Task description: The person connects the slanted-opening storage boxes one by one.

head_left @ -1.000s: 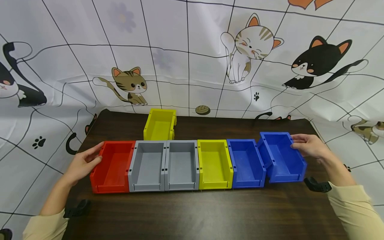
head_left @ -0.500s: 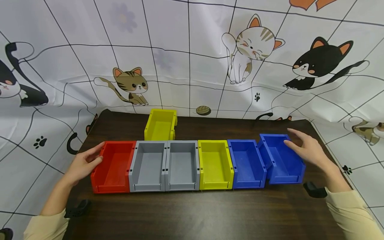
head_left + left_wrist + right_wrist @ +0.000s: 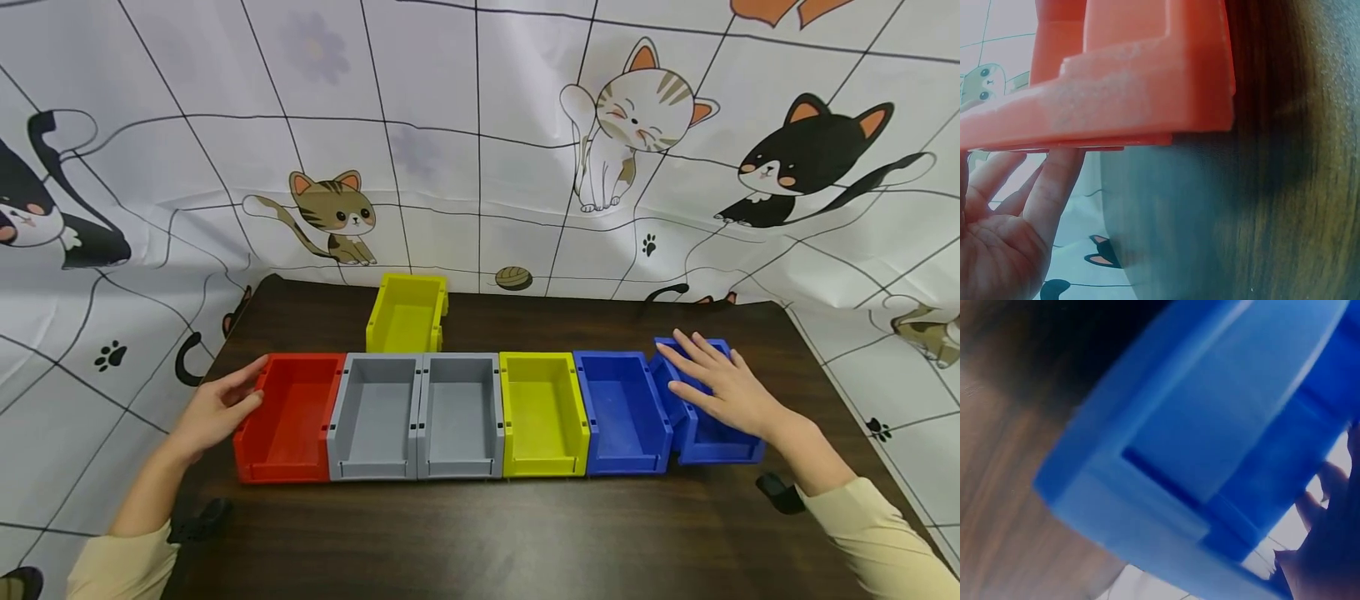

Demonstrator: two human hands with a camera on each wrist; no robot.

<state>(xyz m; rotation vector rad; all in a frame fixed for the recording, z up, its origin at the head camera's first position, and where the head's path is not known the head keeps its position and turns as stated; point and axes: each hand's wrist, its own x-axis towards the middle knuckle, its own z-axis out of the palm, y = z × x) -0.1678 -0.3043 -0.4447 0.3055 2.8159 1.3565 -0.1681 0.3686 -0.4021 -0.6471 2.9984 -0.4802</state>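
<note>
In the head view, several bins stand in a row: a red bin (image 3: 288, 417), two grey bins (image 3: 375, 417) (image 3: 462, 417), a yellow bin (image 3: 545, 412) and a blue bin (image 3: 622, 408). Against that row's right end sits another blue bin (image 3: 722, 450), slightly askew. My left hand (image 3: 213, 412) touches the red bin's outer left side, with extended fingers against its wall (image 3: 1116, 112) in the left wrist view. Over the end blue bin, my right hand (image 3: 727, 392) spreads its fingers and hides part of the inside. Whether it touches the bin, I cannot tell.
A second yellow bin (image 3: 407, 312) stands behind the grey bins, near the back edge of the dark wooden table (image 3: 480, 542). Behind the table hangs a white cloth (image 3: 450, 167) printed with cats and grid lines.
My right hand has let go of the end blue bin's right rim and moved left over it, fingers spreading. The left hand stays at the red bin.
</note>
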